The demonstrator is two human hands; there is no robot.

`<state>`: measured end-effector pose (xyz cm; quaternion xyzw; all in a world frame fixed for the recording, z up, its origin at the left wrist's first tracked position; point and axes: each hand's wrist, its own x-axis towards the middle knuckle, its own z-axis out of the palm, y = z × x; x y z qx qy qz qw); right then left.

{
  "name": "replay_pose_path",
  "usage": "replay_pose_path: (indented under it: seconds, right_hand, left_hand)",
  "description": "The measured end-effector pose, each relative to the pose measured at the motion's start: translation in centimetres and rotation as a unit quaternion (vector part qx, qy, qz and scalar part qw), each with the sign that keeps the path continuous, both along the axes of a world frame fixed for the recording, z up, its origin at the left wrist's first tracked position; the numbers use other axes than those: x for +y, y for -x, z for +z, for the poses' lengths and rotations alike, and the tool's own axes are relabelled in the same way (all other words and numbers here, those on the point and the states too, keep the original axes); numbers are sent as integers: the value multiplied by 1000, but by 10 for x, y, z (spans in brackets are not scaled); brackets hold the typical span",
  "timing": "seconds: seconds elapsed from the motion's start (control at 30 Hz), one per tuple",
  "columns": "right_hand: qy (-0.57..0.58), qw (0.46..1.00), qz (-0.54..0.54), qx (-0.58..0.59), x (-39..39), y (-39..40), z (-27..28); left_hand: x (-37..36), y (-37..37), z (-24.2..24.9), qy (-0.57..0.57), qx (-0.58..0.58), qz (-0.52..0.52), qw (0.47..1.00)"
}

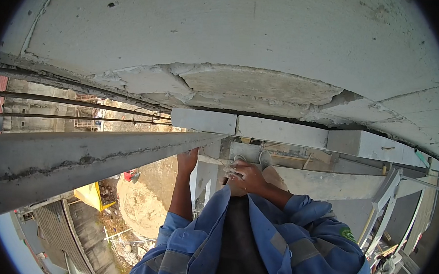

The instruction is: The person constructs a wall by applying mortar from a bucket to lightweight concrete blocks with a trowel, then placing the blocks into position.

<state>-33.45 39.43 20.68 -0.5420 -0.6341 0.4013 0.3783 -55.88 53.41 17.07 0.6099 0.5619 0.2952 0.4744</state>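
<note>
My left hand reaches up to the lower edge of a long grey concrete beam, and its fingertips are hidden there. In front of my chest, my right hand has its fingers curled, with pale mortar-like smears on them; what they hold, if anything, I cannot make out. A thin pale bar runs between the two hands. Just beyond them lies a row of white blocks, set end to end along the foot of the rough grey concrete surface.
Dark steel bars stretch out at the left. Far below, beyond the edge, are sandy ground, a yellow sheet and a roof. A metal frame stands at the right, near a concrete ledge. My shoes show below.
</note>
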Motion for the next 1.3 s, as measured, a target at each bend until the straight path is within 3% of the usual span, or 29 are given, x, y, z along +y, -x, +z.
replay_pose_path:
  seconds: [0.1, 0.2, 0.33, 0.5, 0.57, 0.73, 0.83, 0.93, 1.0, 1.07, 1.13, 1.2, 1.27, 1.3]
  right_hand:
    - [10, 1000, 5, 7, -1, 4, 3]
    - [25, 1000, 16, 11, 2, 7, 11]
    - [50, 999, 20, 9, 1, 8, 9]
    - [96, 994, 14, -51, 0, 5, 17]
    - [72, 996, 29, -38, -3, 9, 8]
    - [128, 989, 70, -30, -1, 2, 26]
    - [139, 987, 62, -44, -2, 1, 21]
    - [104, 992, 63, -21, -7, 5, 7]
    - [130, 984, 115, -40, -5, -1, 8]
    - [130, 987, 81, -43, -11, -26, 20]
    - [168, 973, -105, 117, -20, -53, 20]
    - [229, 932, -192, 207, -27, -90, -10]
    - [232, 850, -366, 299, -37, -118, -27]
    - [226, 847, -378, 298, -42, -133, -27]
  left_hand:
    - [-1, -2, -1, -10, -12, 11, 1000]
    - [2, 1, -8, -65, 63, -12, 996]
    - [-2, -18, 36, -59, 133, -9, 989]
    - [-3, -5, -10, -135, 129, -41, 982]
    - [-6, -9, -5, -167, 199, -38, 965]
    - [-14, -10, 20, -39, 149, -34, 987]
    - [-18, -18, 24, 51, -67, 73, 994]
    - [-19, -18, 22, 60, -20, 13, 998]
    - [-19, -21, 19, 55, -53, 41, 996]
    - [-15, -5, 12, 64, 1, 35, 997]
    - [-11, -1, 20, 20, 69, -2, 997]
    - [-9, -2, 29, -29, 92, -28, 995]
    - [0, 11, 11, -94, 157, -49, 982]
    - [3, 11, 12, -91, 165, -48, 981]
